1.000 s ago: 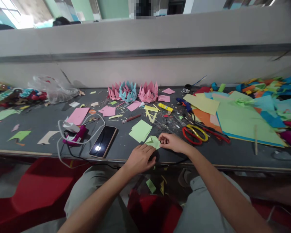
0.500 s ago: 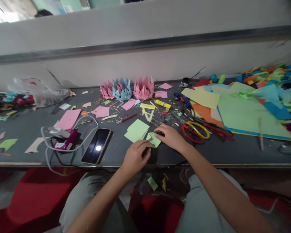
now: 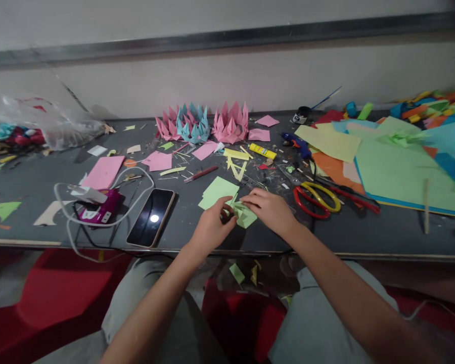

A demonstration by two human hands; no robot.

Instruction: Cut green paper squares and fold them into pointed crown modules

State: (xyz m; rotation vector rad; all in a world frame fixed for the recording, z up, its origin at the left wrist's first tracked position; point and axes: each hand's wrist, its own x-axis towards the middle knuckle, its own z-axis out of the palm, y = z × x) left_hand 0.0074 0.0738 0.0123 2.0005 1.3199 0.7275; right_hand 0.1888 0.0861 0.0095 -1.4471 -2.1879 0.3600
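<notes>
A small folded piece of light green paper sits just above the dark table near its front edge. My left hand pinches its left side with curled fingers. From the right, my right hand covers and grips its upper edge. Just behind the hands lies a stack of light green paper squares. Two pink folded paper crowns and a blue one stand at the back of the table.
A phone with a lit spot lies left of my hands, beside a pink device with a white cable. Red and yellow scissors lie to the right, then large coloured sheets. A glue stick, pink squares and scraps litter the middle.
Both hands have moved forward onto the table with the green paper. My left hand went from resting on the table edge to pinching the paper. The camera tilted down.
</notes>
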